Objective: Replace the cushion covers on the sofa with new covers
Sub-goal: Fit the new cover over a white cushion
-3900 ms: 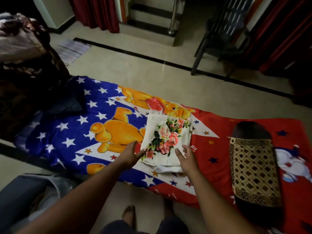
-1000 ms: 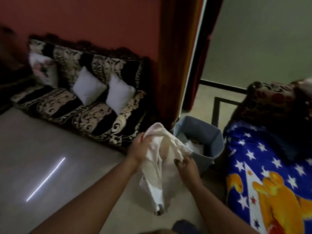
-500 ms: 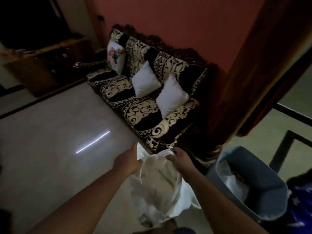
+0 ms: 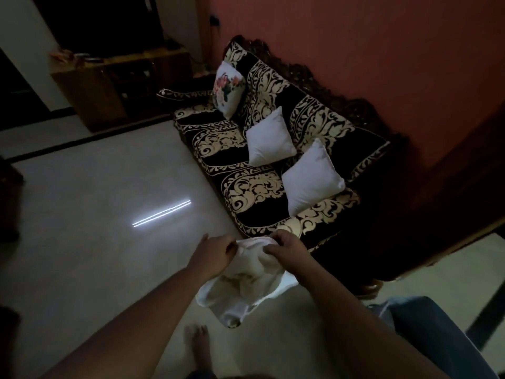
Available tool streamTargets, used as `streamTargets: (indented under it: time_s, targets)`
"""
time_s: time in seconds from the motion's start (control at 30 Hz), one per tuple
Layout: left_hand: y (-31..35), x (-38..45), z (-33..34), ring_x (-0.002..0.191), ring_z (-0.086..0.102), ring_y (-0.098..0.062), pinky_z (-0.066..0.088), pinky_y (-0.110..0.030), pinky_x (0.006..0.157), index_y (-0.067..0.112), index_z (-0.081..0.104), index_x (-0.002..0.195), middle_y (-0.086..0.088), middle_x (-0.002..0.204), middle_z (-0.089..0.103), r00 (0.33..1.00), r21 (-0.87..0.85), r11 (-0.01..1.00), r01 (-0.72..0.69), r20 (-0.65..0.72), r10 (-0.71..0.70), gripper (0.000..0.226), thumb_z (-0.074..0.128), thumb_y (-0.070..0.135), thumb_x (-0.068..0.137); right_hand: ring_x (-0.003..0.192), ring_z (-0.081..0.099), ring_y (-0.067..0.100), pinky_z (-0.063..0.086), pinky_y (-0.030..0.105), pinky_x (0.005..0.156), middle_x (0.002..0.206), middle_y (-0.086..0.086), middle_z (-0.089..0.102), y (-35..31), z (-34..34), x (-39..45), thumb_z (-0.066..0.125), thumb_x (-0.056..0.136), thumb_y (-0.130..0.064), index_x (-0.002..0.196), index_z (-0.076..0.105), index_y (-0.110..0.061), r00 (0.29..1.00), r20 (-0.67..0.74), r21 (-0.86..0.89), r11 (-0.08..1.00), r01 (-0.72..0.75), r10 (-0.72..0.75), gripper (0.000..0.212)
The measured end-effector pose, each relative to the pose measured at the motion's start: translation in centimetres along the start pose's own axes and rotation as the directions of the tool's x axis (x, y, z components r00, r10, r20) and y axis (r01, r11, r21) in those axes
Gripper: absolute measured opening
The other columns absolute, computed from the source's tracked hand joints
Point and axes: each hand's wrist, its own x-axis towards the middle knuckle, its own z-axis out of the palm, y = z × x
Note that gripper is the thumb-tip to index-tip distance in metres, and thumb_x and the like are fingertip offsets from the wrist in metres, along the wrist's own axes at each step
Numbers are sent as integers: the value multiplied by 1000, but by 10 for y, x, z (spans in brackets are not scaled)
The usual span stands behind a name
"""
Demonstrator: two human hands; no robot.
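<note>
A white cushion cover (image 4: 243,285) hangs between my hands in front of the sofa. My left hand (image 4: 211,254) pinches its upper left edge and my right hand (image 4: 287,248) grips its upper right edge. The black sofa (image 4: 246,187) with cream scrollwork stands against the red wall. Two plain white cushions (image 4: 269,138) (image 4: 311,177) lean on its seat. A third cushion with a floral cover (image 4: 226,88) stands at the sofa's far end.
A grey bin (image 4: 437,337) stands at lower right beside me. A wooden cabinet (image 4: 120,86) sits at the back left. Pale tiled floor (image 4: 95,201) stretches left of the sofa. My bare foot (image 4: 199,343) shows below the cover.
I have turned from the mattress, where the folded floral cover lay, and walked toward the sofa. The cover is now unfolded and held up by both hands, closer to the sofa's front corner.
</note>
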Motion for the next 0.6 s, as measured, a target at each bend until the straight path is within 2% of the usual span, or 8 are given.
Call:
streamTargets:
  time_s: [0.07,0.1,0.2,0.3,0.4,0.5,0.6]
  targets:
    - [-15,19,-11,80,62,-30,52,-45,87,19,54,97,-7,85,67,994,-172,983,63,-81,-78,22,44,37,104,83,63,23,50,32,68,89,3,66,-12,2,22,73,80,-21,97,64,-13,999,-43,-169,985,23,-31,20]
    - [-25,31,-19,80,62,-31,53,-45,78,18,52,98,-8,87,66,987,-255,963,86,-113,-118,23,44,38,105,80,60,21,46,29,64,85,-3,62,-19,6,35,72,80,-20,94,62,-16,997,-60,-277,960,34,-53,18]
    - [-49,64,-48,90,64,-34,51,-41,75,18,50,103,-12,98,68,974,-327,941,92,-164,-153,23,42,39,106,83,60,22,45,30,64,91,-3,59,-36,18,64,64,82,-14,93,58,-23,979,-159,-564,826,15,-127,15]
    - [-76,94,-81,94,64,-37,50,-41,76,14,51,110,-16,102,68,962,-289,953,95,-218,-162,27,38,38,107,91,61,25,49,33,65,98,2,59,-47,27,90,60,84,-12,96,57,-20,942,-277,-696,715,-61,-189,15]
    - [-110,124,-110,89,65,-38,51,-42,73,13,49,109,-18,97,68,953,-223,968,113,-250,-169,26,37,37,107,86,63,27,49,35,65,93,4,63,-56,31,114,58,89,-22,97,57,-17,918,-388,-607,773,-185,-84,9]
    - [-141,149,-127,80,65,-37,50,-40,66,13,47,106,-14,87,67,955,-58,993,106,-271,-118,23,37,34,106,77,60,28,42,30,62,83,7,63,-69,42,140,56,98,-30,89,57,-13,896,-425,-295,915,-275,132,19]
    - [-162,171,-136,81,67,-33,47,-36,63,14,48,107,-9,86,66,977,86,992,96,-199,-78,30,33,41,105,69,60,28,40,25,46,77,9,60,-80,54,169,59,98,-22,88,59,-6,892,-370,0,960,-279,260,19]
